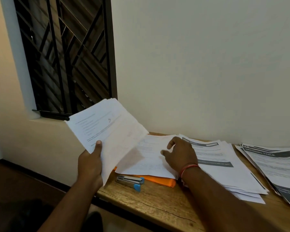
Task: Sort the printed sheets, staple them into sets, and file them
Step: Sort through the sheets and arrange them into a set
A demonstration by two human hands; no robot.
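My left hand grips a bundle of printed sheets by its lower edge, lifted and tilted above the table's left end, thumb on top. My right hand hovers with relaxed, spread fingers over a loose white sheet that lies on an orange folder. A silver stapler with blue ends lies on the wood in front of the folder. To the right lies a pile of sheets with dark banners, and another such pile at the far right.
The wooden table stands against a pale wall. A barred window is at the upper left. The table's left edge drops to a dark floor.
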